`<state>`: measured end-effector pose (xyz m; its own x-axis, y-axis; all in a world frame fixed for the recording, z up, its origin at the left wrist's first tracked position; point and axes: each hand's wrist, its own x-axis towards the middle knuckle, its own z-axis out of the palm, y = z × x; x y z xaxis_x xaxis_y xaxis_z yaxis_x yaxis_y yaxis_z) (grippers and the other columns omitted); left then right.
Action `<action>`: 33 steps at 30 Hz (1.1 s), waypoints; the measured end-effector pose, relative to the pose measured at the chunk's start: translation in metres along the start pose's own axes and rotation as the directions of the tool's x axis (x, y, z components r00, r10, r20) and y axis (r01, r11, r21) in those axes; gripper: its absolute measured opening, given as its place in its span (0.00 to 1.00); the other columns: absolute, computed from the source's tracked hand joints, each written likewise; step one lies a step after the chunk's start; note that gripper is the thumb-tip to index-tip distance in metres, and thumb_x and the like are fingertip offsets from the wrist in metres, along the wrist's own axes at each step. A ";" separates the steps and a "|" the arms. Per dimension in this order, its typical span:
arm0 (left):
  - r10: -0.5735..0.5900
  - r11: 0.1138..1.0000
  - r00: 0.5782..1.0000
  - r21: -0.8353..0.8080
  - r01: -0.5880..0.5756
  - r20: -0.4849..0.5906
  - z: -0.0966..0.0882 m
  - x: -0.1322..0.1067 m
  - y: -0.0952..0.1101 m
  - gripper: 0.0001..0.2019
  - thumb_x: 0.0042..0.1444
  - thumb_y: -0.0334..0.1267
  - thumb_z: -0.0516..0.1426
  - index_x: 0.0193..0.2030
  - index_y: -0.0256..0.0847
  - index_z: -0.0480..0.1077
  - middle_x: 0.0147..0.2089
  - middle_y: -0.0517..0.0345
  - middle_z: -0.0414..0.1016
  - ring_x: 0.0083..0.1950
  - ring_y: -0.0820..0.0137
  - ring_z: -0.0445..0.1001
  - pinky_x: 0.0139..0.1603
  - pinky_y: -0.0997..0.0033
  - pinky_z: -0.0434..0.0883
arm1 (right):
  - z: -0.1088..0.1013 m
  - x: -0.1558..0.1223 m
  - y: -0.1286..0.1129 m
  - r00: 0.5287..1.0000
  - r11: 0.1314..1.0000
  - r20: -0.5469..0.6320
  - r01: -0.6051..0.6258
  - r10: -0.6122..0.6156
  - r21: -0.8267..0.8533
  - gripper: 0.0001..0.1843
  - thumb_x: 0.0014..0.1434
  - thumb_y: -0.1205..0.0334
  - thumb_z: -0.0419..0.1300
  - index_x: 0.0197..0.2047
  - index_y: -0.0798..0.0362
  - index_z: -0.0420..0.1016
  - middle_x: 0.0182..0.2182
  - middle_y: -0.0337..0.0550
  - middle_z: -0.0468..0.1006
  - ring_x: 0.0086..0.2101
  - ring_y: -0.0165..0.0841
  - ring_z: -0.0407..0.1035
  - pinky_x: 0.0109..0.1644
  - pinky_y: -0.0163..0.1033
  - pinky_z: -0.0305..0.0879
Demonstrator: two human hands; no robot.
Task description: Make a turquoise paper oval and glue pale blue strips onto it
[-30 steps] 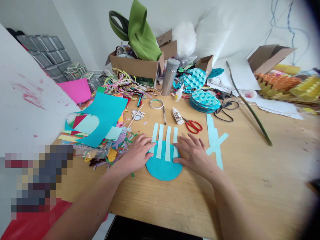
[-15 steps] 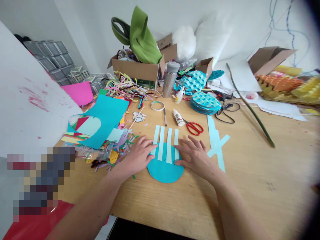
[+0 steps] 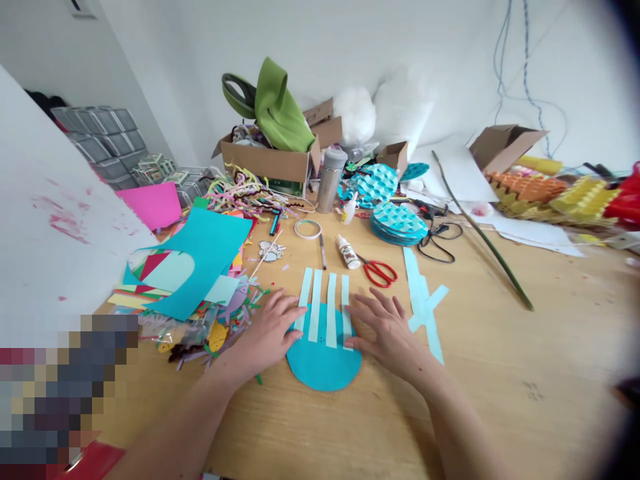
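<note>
A teal paper disc (image 3: pixel 323 363) lies on the wooden table (image 3: pixel 500 373) with several pale blue paper strips (image 3: pixel 323 303) laid side by side across it, pointing away from me. My left hand (image 3: pixel 270 330) rests flat on the disc's left edge, fingers spread, fingertips touching the leftmost strip. On the right edge my right hand (image 3: pixel 385 327) lies flat too, its fingertips on the rightmost strip. Neither hand holds anything.
Loose pale blue strips (image 3: pixel 424 303) lie right of my right hand. Red scissors (image 3: pixel 379 271), a glue bottle (image 3: pixel 346 253), a pen (image 3: pixel 323 251) and a tape ring (image 3: pixel 307 229) sit behind the disc. Coloured paper scraps (image 3: pixel 195 267) pile at left; woven teal discs (image 3: pixel 399 221) and boxes stand behind.
The camera tilted up a little, so everything sits lower in view. Both hands stay flat on the disc and strips, with almost no movement.
</note>
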<state>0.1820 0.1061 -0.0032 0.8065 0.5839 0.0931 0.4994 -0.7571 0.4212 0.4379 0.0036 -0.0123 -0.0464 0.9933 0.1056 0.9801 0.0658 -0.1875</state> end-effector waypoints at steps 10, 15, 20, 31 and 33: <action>0.042 0.994 0.998 -0.096 -0.046 -0.052 -0.002 -0.001 -0.004 0.19 0.54 0.37 0.65 0.52 0.44 0.70 0.57 0.52 0.68 0.64 0.57 0.60 0.67 0.50 0.58 | -0.013 0.001 0.004 0.999 0.998 0.022 -0.043 0.042 0.040 0.29 0.52 0.45 0.68 0.55 0.47 0.76 0.38 0.50 0.77 0.42 0.47 0.68 0.47 0.55 0.65; 0.036 0.990 0.999 -0.132 -0.040 -0.033 -0.004 -0.001 -0.002 0.18 0.50 0.39 0.68 0.47 0.44 0.69 0.52 0.54 0.68 0.59 0.57 0.62 0.60 0.55 0.63 | -0.016 0.002 0.004 0.998 0.998 0.045 -0.044 0.042 0.054 0.26 0.53 0.48 0.68 0.53 0.47 0.77 0.40 0.50 0.78 0.43 0.46 0.68 0.48 0.54 0.65; 0.025 0.987 1.000 -0.158 -0.026 -0.007 -0.005 -0.002 -0.004 0.22 0.46 0.40 0.70 0.47 0.45 0.70 0.51 0.55 0.68 0.57 0.58 0.62 0.57 0.57 0.63 | -0.015 -0.001 0.006 0.999 0.994 0.038 -0.033 0.030 0.104 0.30 0.53 0.48 0.69 0.58 0.47 0.74 0.44 0.51 0.78 0.45 0.47 0.68 0.47 0.54 0.66; 0.089 0.976 0.996 -0.201 -0.086 0.008 -0.013 -0.001 -0.001 0.10 0.49 0.38 0.69 0.39 0.47 0.78 0.43 0.59 0.71 0.51 0.63 0.66 0.54 0.59 0.62 | -0.015 -0.001 0.005 0.999 0.988 0.049 0.001 -0.009 0.156 0.33 0.51 0.48 0.70 0.58 0.50 0.73 0.41 0.51 0.78 0.43 0.47 0.68 0.46 0.53 0.66; 0.120 0.972 0.992 -0.208 -0.110 0.033 -0.014 -0.001 0.001 0.07 0.51 0.40 0.68 0.38 0.48 0.79 0.42 0.59 0.71 0.50 0.63 0.67 0.53 0.60 0.62 | -0.015 -0.001 0.003 0.998 0.989 0.061 -0.006 -0.004 0.150 0.34 0.50 0.47 0.70 0.58 0.51 0.72 0.41 0.51 0.77 0.43 0.47 0.67 0.46 0.54 0.66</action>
<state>0.1773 0.1088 0.0093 0.8705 0.4789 0.1131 0.3307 -0.7395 0.5864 0.4439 0.0016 0.0022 -0.0616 0.9970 0.0470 0.9402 0.0737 -0.3324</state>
